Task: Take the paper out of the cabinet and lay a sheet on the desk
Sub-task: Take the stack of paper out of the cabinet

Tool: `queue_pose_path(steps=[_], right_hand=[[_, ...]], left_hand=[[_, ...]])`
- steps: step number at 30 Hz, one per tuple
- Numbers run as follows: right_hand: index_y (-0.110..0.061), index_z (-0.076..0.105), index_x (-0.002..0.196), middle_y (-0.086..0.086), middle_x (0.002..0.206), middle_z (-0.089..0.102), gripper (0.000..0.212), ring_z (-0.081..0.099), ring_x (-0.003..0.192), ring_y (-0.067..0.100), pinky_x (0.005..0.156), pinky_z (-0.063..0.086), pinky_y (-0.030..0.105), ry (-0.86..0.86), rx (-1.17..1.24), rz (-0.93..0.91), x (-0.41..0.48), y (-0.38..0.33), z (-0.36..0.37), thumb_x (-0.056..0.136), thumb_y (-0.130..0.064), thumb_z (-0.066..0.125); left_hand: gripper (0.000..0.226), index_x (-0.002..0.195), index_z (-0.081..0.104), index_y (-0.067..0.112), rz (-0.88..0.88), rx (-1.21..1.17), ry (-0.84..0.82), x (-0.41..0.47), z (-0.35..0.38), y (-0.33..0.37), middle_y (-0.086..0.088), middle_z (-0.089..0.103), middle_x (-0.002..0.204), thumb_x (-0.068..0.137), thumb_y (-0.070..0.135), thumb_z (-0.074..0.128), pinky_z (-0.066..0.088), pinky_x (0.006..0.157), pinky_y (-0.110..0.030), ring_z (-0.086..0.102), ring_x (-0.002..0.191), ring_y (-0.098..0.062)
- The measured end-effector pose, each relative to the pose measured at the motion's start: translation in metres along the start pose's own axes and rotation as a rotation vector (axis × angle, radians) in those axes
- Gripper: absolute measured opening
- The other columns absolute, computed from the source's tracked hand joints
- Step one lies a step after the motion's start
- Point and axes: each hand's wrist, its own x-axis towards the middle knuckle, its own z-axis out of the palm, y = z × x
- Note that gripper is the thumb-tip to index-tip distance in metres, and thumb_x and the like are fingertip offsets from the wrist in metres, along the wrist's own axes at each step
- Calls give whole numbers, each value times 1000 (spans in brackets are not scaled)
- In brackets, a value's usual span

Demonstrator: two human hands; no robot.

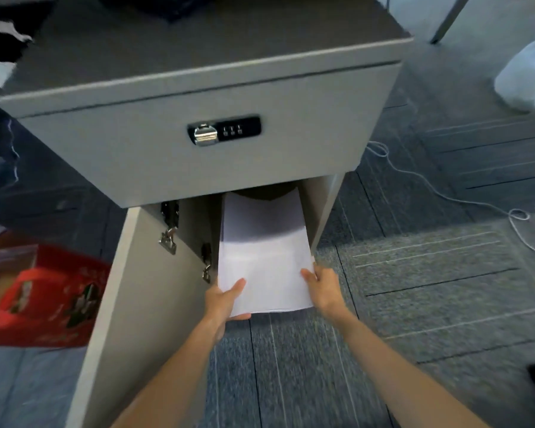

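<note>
A stack of white paper [264, 251] sticks halfway out of the grey cabinet [198, 143], below its locked drawer. My left hand [224, 299] grips the stack's near left corner, thumb on top. My right hand [320, 287] grips the near right corner the same way. The far end of the stack is still inside the lower compartment, in shadow. The cabinet door [118, 304] hangs open to the left.
A combination lock [224, 131] sits on the drawer front. A red box [40, 295] lies on the floor to the left of the door. A white cable [445, 196] and a white bag [525, 75] lie on the carpet at the right.
</note>
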Motion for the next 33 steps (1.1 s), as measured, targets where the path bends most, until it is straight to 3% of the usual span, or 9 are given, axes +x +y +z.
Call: queue_pose_path(steps=[3, 6, 8, 11, 16, 20, 28, 33], right_hand=[[4, 68, 90, 19, 91, 70, 29, 59, 75, 20, 61, 45, 25, -14, 6, 34, -52, -19, -21, 96, -18, 51], [7, 56, 61, 21, 64, 60, 44, 48, 60, 16, 50, 39, 33, 13, -3, 54, -103, -38, -40, 94, -21, 54], [-6, 41, 45, 12, 49, 43, 51, 35, 52, 14, 47, 30, 33, 30, 12, 75, -137, -53, -52, 93, -17, 55], [-18, 27, 47, 3, 50, 31, 53, 28, 52, 15, 51, 20, 30, 38, -5, 82, -189, -81, -69, 94, -15, 52], [-17, 24, 50, -2, 49, 23, 52, 21, 47, 12, 49, 16, 26, 48, -31, 133, -267, -112, -105, 96, -17, 48], [-17, 23, 51, -1, 51, 24, 52, 22, 49, 13, 51, 17, 28, 96, -24, 166, -309, -127, -124, 97, -16, 46], [-17, 24, 48, 1, 47, 22, 54, 20, 44, 15, 48, 14, 27, 196, -100, 96, -369, -178, -166, 100, -16, 39], [-17, 26, 49, 1, 49, 25, 52, 22, 47, 14, 49, 15, 27, 299, -19, 86, -395, -208, -186, 100, -17, 39]], left_hand=[[44, 126, 55, 5, -42, 32, -7, -63, -14, 22, -10, 63, 113, 89, 26, 66, 56, 41, -26, 62, 96, -27], [45, 127, 56, 5, -92, 72, -44, -116, -32, 42, -14, 66, 117, 93, 35, 58, 57, 43, -31, 65, 95, -30], [46, 128, 54, 8, -118, 92, -93, -151, -42, 56, -15, 67, 117, 96, 41, 50, 59, 46, -35, 67, 90, -31], [45, 128, 51, 11, -164, 130, -170, -200, -56, 79, -12, 68, 105, 98, 44, 42, 60, 49, -38, 69, 81, -28], [46, 132, 50, 15, -251, 221, -420, -272, -80, 111, -9, 69, 116, 98, 44, 41, 62, 65, -39, 69, 96, -23], [47, 136, 48, 14, -234, 272, -476, -315, -84, 132, -8, 67, 119, 99, 41, 42, 63, 66, -40, 68, 98, -24], [46, 138, 36, 33, -40, 447, -698, -379, -82, 197, 2, 63, 130, 96, 53, 36, 59, 82, -51, 67, 110, -22], [42, 134, 40, 35, 25, 441, -782, -411, -73, 240, 6, 62, 133, 98, 53, 28, 60, 83, -45, 68, 109, -17]])
